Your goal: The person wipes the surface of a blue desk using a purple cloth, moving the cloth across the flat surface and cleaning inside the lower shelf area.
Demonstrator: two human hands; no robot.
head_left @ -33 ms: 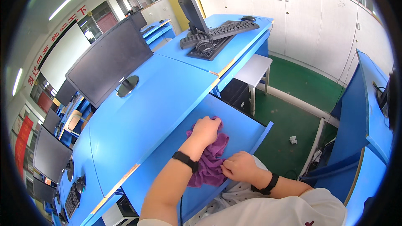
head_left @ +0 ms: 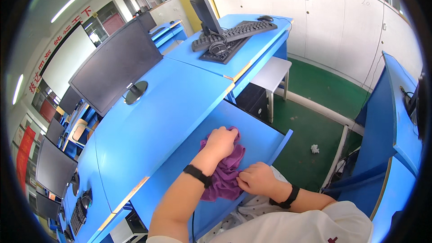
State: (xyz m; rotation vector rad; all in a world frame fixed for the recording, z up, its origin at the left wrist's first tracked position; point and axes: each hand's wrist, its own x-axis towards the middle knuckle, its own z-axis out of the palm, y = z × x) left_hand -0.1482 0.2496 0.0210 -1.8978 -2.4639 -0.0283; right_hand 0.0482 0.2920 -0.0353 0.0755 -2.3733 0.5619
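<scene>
A crumpled purple cloth (head_left: pixel 227 179) lies on the blue pull-out tray (head_left: pixel 258 135) below the desk top. My left hand (head_left: pixel 222 142) presses down on the far part of the cloth with curled fingers gripping it, some of them hidden. Nearer to me, my right hand (head_left: pixel 258 179) is closed in a pinch on the cloth's right edge. Both wrists carry black bands.
A monitor (head_left: pixel 118 65) stands on the blue desk top (head_left: pixel 148 130) ahead. Keyboards (head_left: pixel 245 33) and a headset (head_left: pixel 219 48) lie on the adjoining desk. To the right are a grey stool (head_left: pixel 272 74), a black computer case (head_left: pixel 252 101) and crumpled paper (head_left: pixel 314 149) on the floor.
</scene>
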